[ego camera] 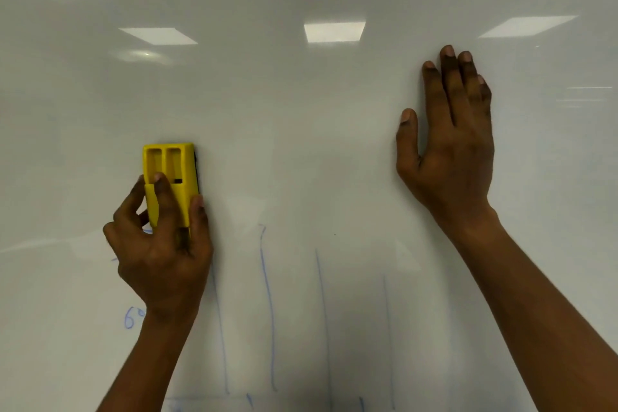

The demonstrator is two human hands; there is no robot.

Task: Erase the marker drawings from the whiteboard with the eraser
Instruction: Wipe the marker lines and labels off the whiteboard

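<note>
Left hand [160, 251] gripping boxy (seemingly plastic) yellow eraser [172, 174]

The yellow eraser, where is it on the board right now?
In the head view, the yellow eraser is left of centre, pressed to the whiteboard in the left hand, just above the remaining blue lines.

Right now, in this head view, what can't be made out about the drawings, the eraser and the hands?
- Blue vertical lines: cut off by the bottom edge of the head view; the full drawing is unseen.
- Blue "6" mark: its continuation is hidden by the left forearm.
- Yellow eraser: its wiping face lies against the whiteboard; its lower end is covered by the left hand.
- Right hand: its palm faces away, so contact with the board is unclear.
</note>
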